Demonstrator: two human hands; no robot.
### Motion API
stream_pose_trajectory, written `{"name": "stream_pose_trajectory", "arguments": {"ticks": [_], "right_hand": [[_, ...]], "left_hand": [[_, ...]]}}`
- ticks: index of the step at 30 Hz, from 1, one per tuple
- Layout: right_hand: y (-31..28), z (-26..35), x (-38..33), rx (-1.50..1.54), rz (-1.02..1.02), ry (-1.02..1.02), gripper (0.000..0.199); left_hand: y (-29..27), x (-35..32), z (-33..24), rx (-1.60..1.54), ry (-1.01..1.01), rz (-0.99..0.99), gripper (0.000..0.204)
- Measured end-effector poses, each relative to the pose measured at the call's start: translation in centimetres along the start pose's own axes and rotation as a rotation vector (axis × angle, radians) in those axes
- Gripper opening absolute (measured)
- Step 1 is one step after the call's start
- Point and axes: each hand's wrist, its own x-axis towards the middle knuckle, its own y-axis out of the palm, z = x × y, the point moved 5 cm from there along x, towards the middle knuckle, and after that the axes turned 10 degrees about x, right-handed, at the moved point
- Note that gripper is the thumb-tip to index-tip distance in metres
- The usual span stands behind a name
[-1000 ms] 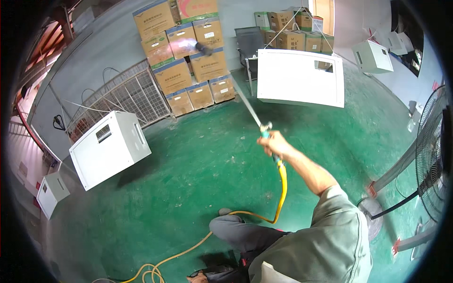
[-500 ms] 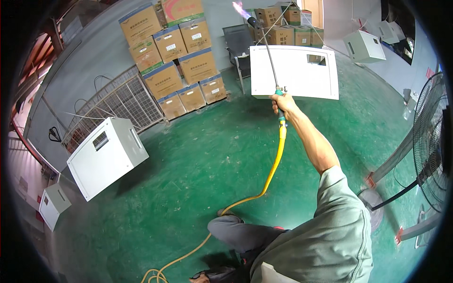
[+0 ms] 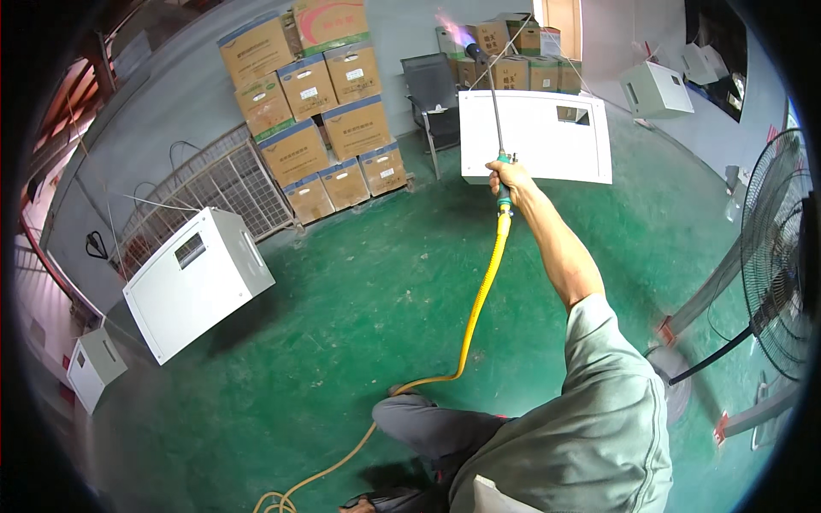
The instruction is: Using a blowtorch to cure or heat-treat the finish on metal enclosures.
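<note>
My right hand (image 3: 513,176) is closed around the green grip of a long gas torch (image 3: 493,103), arm stretched forward. A yellow hose (image 3: 481,299) runs from the grip down to the floor near my leg. The burner head (image 3: 476,53) points up and away, and a purple-orange flame (image 3: 457,32) streams from its tip to the upper left. Behind the torch hangs a white metal cabinet (image 3: 534,137) with a small rectangular cutout; the torch tube crosses in front of its left part. I do not see my left hand.
Another white cabinet (image 3: 192,278) hangs on the left, with a smaller one (image 3: 96,369) beyond. More hang at the far right (image 3: 654,90). Cardboard boxes (image 3: 295,147) are stacked by a wire mesh rack (image 3: 214,188) and a black chair (image 3: 432,90). A large fan (image 3: 776,256) stands right.
The torch has come down slightly, and its flame has shifted a little right and lower. My right arm and the hose have moved slightly left. My grip stays the same.
</note>
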Motion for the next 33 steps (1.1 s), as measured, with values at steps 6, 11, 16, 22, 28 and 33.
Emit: {"name": "stream_pose_trajectory", "arguments": {"ticks": [6, 11, 16, 22, 28, 33], "right_hand": [[-1.9, -2.0, -1.4, -0.026, -0.044, -0.021, 0.016], [-2.2, -2.6, -3.7, -0.033, -0.066, -0.026, 0.019], [-3.7, -2.9, -6.3, -0.034, -0.069, -0.041, 0.020], [-6.3, -3.1, -9.9, -0.171, -0.132, -0.120, 0.019], [1.2, -10.9, -14.1, -0.102, -0.164, -0.195, 0.017], [10.6, -23.1, -27.6, 0.175, -0.091, -0.035, 0.011]], "left_hand": [[-0.6, 0.9, 0.2, 0.018, -0.001, -0.008, 0.067], [-0.8, 1.3, 0.1, 0.029, -0.016, -0.026, 0.056], [-0.6, 2.0, 0.7, 0.046, -0.037, -0.075, 0.047], [-0.1, 2.2, 1.5, 0.002, -0.259, -0.437, 0.038], [1.9, 3.8, 1.5, -0.093, -0.305, -0.537, 0.036], [1.0, 4.1, 1.6, -0.169, -0.307, -0.515, 0.037]]}}
